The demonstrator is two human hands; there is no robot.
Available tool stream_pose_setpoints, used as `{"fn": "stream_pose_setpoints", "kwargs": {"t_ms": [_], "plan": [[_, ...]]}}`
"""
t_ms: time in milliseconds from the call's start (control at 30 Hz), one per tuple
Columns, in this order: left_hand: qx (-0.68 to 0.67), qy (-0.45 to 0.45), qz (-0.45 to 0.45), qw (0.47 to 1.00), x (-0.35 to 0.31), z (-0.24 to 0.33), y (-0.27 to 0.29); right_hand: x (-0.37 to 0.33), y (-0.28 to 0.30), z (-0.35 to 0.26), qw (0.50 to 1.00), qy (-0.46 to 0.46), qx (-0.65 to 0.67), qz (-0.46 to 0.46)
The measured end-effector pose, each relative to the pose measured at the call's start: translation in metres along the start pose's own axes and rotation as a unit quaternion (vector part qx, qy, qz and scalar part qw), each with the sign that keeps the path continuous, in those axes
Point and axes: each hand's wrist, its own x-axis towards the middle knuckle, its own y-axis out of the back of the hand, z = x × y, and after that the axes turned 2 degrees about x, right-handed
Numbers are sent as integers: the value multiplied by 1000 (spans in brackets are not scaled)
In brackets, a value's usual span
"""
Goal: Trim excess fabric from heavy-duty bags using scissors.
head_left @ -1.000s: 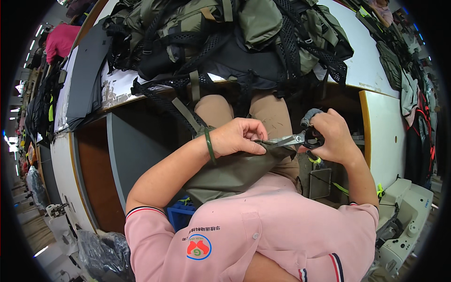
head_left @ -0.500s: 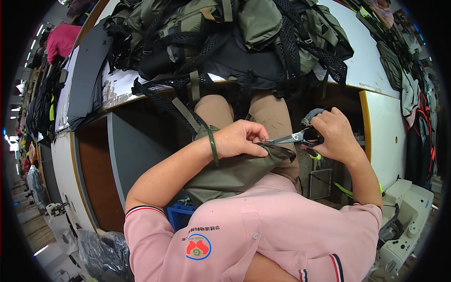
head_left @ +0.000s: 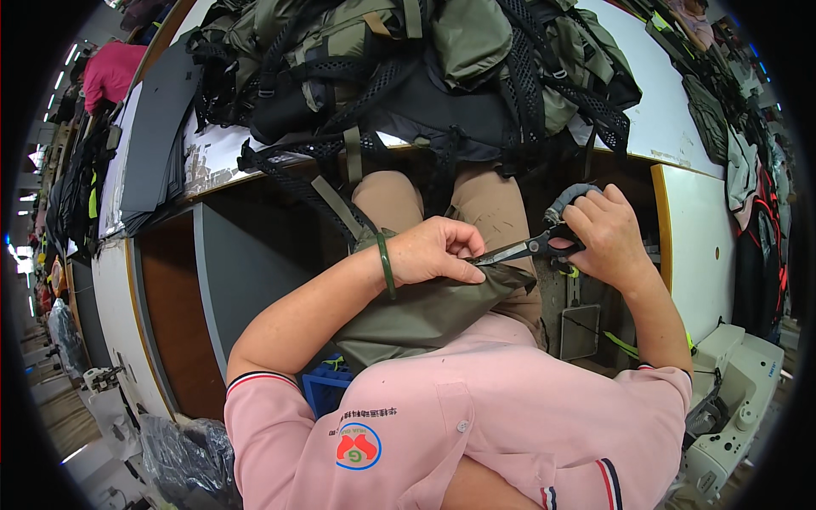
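My left hand (head_left: 438, 252) pinches the edge of a dark olive fabric piece (head_left: 416, 314) that lies across my lap. In my right hand (head_left: 605, 234) is a pair of scissors (head_left: 534, 246) with dark handles, one of them wrapped in grey cloth. The blades point left, and their tips reach the fabric edge right beside my left thumb and fingers. Whether the tips touch a thread or the cloth there is too small to tell. A green bangle (head_left: 385, 266) circles my left wrist.
Olive and black backpacks (head_left: 399, 76) with mesh straps are heaped on the white table (head_left: 663, 119) ahead, some straps hanging over its edge. Dark grey sheets (head_left: 159, 127) lie at left. A sewing machine (head_left: 735, 408) stands at lower right. Another person (head_left: 112, 75) is at far left.
The scissors have turned in my right hand and their blades look closer together. My right hand has shifted slightly right. My left hand and the fabric stay in place.
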Motion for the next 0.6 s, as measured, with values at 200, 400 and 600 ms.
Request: {"fn": "stream_pose_setpoints", "kwargs": {"t_ms": [200, 400, 600], "plan": [[3, 2, -1, 1000, 1, -1, 0, 2, -2, 2, 999, 16, 8, 29], [10, 2, -7, 1000, 1, 1, -2, 0, -1, 6, 999, 19, 18, 21], [3, -2, 3, 1000, 1, -3, 0, -1, -2, 2, 978, -98, 182, -27]]}}
